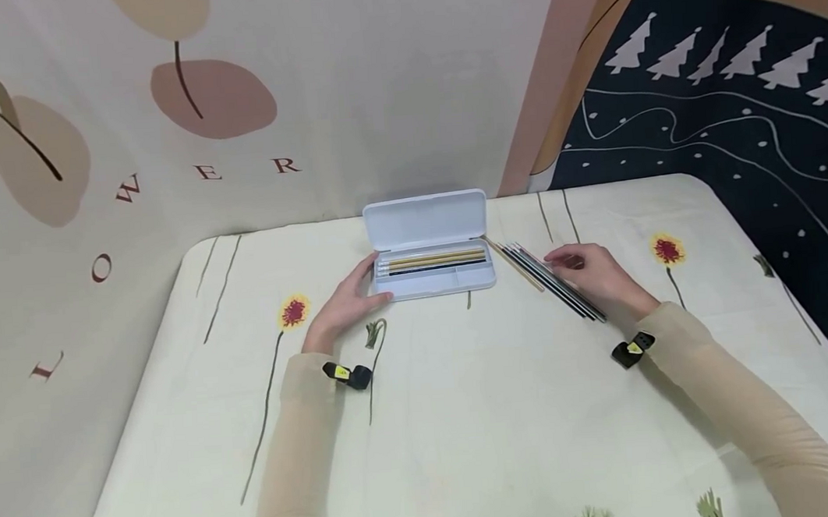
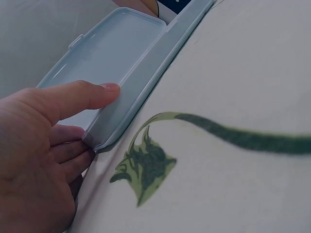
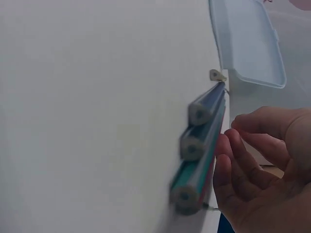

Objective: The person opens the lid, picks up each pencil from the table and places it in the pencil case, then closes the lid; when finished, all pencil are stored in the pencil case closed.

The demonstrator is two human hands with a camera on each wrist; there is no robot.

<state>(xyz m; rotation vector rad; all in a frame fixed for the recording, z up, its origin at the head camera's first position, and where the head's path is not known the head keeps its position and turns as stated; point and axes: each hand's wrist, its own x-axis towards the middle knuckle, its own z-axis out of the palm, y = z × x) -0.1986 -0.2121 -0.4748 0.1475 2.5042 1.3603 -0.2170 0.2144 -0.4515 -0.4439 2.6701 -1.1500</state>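
Note:
A light blue pencil case [image 1: 433, 287] lies with its lid raised, several pencils [image 1: 442, 262] inside. My left hand [image 1: 346, 301] grips its left end; in the left wrist view, the thumb of the left hand [image 2: 43, 145] rests on the front edge of the case [image 2: 127, 108], the other fingers at its corner. Right of the case, several dark pencils [image 1: 556, 282] lie slanted side by side with a yellowish one [image 1: 525, 270]. My right hand [image 1: 594, 276] is at their right side. In the right wrist view, the bent fingers of the right hand [image 3: 265, 167] are beside the pencils [image 3: 200, 148]; contact is unclear.
A pale cloth with printed flowers covers the table [image 1: 464, 412]. Behind it hang a light printed curtain [image 1: 391, 96] and, at the right, a dark cloth with white trees [image 1: 716, 118]. Each wrist wears a small black camera.

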